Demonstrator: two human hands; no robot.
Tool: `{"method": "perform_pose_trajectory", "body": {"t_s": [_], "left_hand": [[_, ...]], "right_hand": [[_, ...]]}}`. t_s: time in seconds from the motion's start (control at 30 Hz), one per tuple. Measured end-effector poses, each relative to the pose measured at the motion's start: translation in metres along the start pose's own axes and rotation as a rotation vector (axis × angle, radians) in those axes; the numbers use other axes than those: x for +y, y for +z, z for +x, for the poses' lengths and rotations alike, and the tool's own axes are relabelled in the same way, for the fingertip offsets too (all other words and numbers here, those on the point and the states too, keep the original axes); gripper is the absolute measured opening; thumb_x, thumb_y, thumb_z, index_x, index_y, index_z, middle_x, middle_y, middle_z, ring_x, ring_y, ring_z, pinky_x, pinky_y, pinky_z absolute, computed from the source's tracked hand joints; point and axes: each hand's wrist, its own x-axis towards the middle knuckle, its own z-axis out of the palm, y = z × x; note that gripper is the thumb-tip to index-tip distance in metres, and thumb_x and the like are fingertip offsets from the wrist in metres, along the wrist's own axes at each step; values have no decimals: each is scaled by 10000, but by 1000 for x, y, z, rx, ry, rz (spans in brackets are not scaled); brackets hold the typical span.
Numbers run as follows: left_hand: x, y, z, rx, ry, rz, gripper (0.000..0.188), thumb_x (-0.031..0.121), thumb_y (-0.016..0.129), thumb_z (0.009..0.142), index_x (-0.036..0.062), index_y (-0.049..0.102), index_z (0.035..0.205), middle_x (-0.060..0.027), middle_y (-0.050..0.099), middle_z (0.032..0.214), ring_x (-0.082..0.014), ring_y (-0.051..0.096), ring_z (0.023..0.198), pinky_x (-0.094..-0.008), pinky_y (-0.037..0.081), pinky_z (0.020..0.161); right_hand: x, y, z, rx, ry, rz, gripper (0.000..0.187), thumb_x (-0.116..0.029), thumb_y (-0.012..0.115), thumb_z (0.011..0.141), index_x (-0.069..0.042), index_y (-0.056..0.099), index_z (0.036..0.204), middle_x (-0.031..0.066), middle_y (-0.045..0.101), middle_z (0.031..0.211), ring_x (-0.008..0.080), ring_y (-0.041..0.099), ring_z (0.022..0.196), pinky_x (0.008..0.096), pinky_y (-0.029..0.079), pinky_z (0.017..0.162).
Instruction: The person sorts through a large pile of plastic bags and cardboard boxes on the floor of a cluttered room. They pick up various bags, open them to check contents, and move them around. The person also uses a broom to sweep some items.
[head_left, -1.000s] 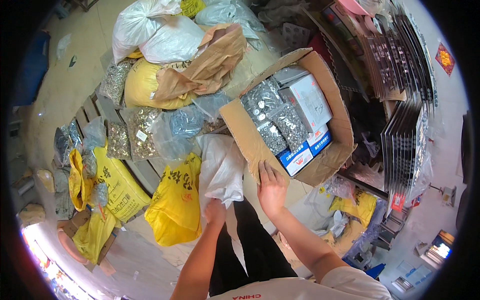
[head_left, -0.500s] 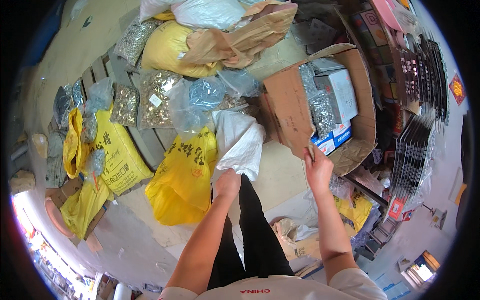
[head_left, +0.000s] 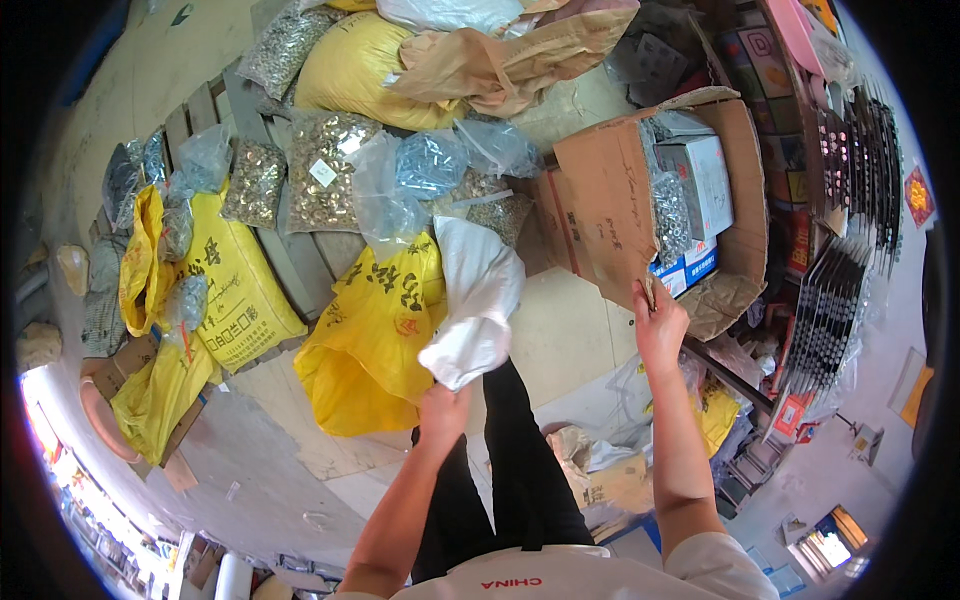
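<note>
My left hand is closed on the lower end of a white woven sack, which hangs crumpled in front of my legs. Just left of the sack, a large yellow plastic bag sags on the floor. My right hand pinches the near corner of an open cardboard box. Inside the box are a clear bag of small metal parts, a grey carton and blue-and-white cartons. The box's underside is hidden.
Clear bags of metal fittings lie on a slatted pallet to the left, near full yellow sacks. Brown paper lies over sacks at the far side. Shelving with stacked dark panels stands at the right.
My left hand has drawn the end of the white sack nearer to me and a little left. My right hand stays on the box corner. The view has shifted slightly.
</note>
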Motion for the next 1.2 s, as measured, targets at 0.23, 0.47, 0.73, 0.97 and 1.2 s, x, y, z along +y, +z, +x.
{"method": "perform_pose_trajectory", "body": {"t_s": [0.23,0.47,0.73,0.97,1.2], "left_hand": [[116,24,-27,-261,278,-28,351,323,654,929,-25,681,959,-242,660,744,-435,668,725,-505,535,664],[173,17,-54,-538,297,-151,290,233,662,934,-36,656,1042,-253,671,830,-436,659,793,-460,539,717],[194,3,-31,-406,318,-126,304,268,644,926,-24,655,1010,-240,665,776,-425,662,741,-475,535,675],[222,10,19,-378,354,89,354,324,668,889,-23,660,821,-228,655,714,-431,661,695,-503,529,655],[212,38,97,-208,156,286,213,221,520,993,59,532,1130,-187,661,1094,-398,657,959,-509,531,803]], "right_hand": [[-7,1,-3,-12,17,43,280,-230,719,911,-96,720,1157,215,704,831,401,697,787,452,549,673],[-1,-9,5,-28,38,98,266,-234,721,911,-95,730,1138,208,714,837,391,707,795,445,557,680],[-1,-14,10,-60,66,130,271,-215,740,896,-102,741,1142,209,719,841,380,714,773,419,557,682],[10,-19,16,-52,19,335,281,-173,715,890,-63,728,1149,242,703,852,407,703,757,407,545,675],[24,-30,30,-188,30,130,206,-218,692,932,-13,685,946,283,622,744,480,634,746,488,504,633]]}}
